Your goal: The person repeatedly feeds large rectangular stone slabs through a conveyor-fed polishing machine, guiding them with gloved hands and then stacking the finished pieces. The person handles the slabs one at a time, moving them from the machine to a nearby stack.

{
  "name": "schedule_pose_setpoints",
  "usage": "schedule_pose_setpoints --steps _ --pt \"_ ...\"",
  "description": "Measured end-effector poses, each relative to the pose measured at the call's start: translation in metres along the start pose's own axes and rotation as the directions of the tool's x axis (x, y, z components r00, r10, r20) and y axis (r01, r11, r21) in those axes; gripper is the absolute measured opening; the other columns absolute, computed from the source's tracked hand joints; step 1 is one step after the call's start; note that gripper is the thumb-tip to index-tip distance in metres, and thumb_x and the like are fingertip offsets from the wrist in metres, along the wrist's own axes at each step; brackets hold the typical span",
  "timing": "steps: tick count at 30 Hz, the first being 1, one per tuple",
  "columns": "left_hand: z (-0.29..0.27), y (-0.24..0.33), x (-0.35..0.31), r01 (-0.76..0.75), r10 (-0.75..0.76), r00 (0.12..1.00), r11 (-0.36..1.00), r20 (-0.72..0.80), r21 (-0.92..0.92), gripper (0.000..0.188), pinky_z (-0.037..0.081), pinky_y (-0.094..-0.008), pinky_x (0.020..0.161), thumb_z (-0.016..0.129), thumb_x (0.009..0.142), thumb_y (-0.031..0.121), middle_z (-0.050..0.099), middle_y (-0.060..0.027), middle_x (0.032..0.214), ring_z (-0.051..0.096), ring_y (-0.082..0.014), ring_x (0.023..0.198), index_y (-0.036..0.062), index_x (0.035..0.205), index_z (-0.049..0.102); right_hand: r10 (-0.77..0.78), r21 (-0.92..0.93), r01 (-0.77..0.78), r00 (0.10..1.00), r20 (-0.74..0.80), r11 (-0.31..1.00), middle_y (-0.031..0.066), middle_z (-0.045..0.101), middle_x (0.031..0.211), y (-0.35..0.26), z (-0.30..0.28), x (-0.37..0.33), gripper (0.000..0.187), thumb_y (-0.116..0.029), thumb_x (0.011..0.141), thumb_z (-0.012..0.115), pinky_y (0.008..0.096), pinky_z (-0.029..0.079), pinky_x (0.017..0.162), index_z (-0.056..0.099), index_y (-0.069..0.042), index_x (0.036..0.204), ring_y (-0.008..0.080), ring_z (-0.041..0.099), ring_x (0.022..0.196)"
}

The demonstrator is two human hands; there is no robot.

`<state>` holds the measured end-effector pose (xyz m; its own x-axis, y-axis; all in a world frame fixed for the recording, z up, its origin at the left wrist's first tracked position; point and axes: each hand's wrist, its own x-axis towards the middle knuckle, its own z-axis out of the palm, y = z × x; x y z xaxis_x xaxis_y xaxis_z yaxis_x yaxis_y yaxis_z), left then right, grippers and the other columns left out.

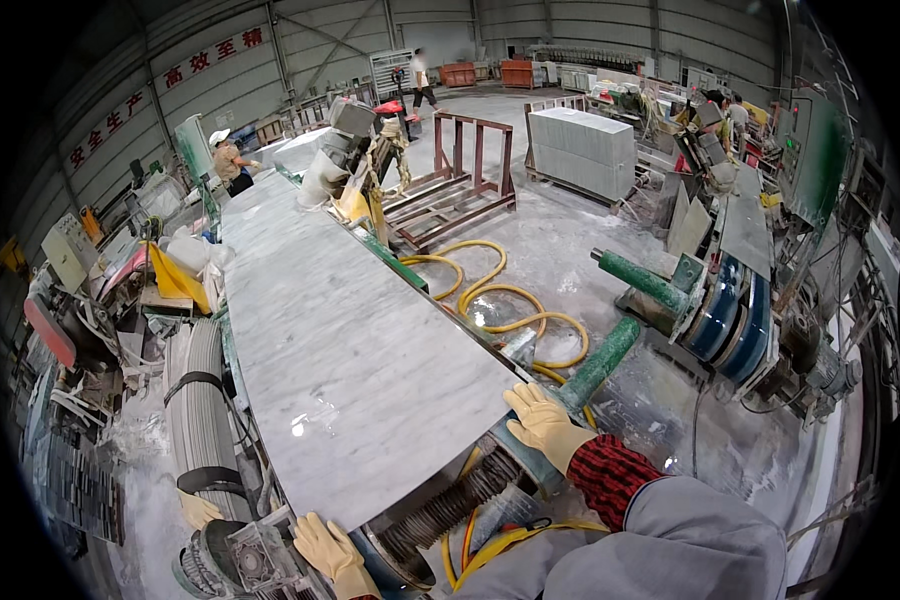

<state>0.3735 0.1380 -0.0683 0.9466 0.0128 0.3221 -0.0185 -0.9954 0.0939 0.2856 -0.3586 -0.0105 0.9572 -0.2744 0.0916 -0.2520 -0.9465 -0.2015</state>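
A long, wet, grey-white stone slab (370, 350) lies flat on a machine bed and runs away from me. My left hand (332, 555), in a cream work glove, rests at the slab's near left corner with its fingers stretched out. At the near right corner, my right hand (548, 425) wears a matching glove and lies with open fingers over the slab's edge. Between the two hands, below the slab's near edge, a dark ribbed roller (450, 505) shows. The undersides of both hands are hidden.
Yellow hose (500, 320) coils on the wet floor right of the slab. Green cylindrical bars (610, 360) jut out there. A bundle of grey strips (195, 400) stands left. Farther off are a metal rack (450, 185), stone blocks (582, 150) and people (232, 160).
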Motion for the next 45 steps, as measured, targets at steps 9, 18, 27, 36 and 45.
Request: schedule_pose_setpoints --steps 9,18,27,36,45 --pt "0.004 -0.008 -0.003 -0.027 0.028 1.0 0.999 0.005 -0.037 0.047 0.03 -0.0573 0.124 0.055 0.11 0.025 0.049 -0.027 0.159 0.046 -0.0464 0.145 0.0027 0.152 0.053 -0.032 0.009 0.033 0.999 -0.025 0.999 0.0104 0.047 0.15 0.0 -0.002 -0.005 0.065 -0.037 0.096 0.064 0.0443 0.04 0.119 0.047 -0.01 0.152 0.0331 0.042 0.143" --pt "-0.018 0.008 -0.004 -0.025 0.024 1.0 0.999 -0.02 -0.048 0.044 0.032 -0.055 0.123 0.052 0.11 0.026 0.055 -0.0249 0.154 0.049 -0.0445 0.144 0.0027 0.148 0.059 -0.038 -0.009 0.038 0.998 -0.041 0.999 0.011 0.046 0.149 0.003 -0.001 -0.008 0.061 -0.037 0.097 0.064 0.0461 0.04 0.119 0.048 -0.012 0.15 0.0342 0.042 0.143" --pt "-0.016 0.005 -0.008 0.05 -0.044 0.995 0.997 0.085 -0.06 0.048 0.027 -0.0531 0.128 0.049 0.112 0.026 0.047 -0.0242 0.163 0.042 -0.0403 0.152 0.0039 0.155 0.054 0.007 -0.065 -0.006 1.0 0.016 0.998 0.0101 0.044 0.154 -0.001 -0.004 -0.013 0.063 -0.039 0.1 0.062 0.0441 0.039 0.12 0.044 -0.012 0.154 0.033 0.039 0.146" --pt "0.007 -0.005 -0.016 -0.037 0.033 0.999 0.996 -0.04 -0.086 0.045 0.029 -0.057 0.126 0.05 0.111 0.018 0.05 -0.0294 0.158 0.047 -0.0453 0.147 0.002 0.153 0.054 -0.041 -0.038 0.038 0.995 -0.092 0.999 0.0111 0.048 0.144 0.001 -0.006 -0.02 0.061 -0.036 0.096 0.066 0.0449 0.044 0.114 0.049 -0.011 0.149 0.0334 0.044 0.139" --pt "0.018 -0.02 -0.022 -0.093 0.08 0.988 0.991 -0.134 -0.094 0.041 0.037 -0.0592 0.119 0.054 0.109 0.009 0.054 -0.0312 0.154 0.052 -0.0489 0.14 0.0001 0.148 0.057 -0.073 0.001 0.075 0.981 -0.181 0.997 0.0127 0.049 0.136 0.0 0.001 -0.024 0.055 -0.033 0.093 0.068 0.0468 0.044 0.112 0.053 -0.008 0.14 0.0353 0.046 0.133"
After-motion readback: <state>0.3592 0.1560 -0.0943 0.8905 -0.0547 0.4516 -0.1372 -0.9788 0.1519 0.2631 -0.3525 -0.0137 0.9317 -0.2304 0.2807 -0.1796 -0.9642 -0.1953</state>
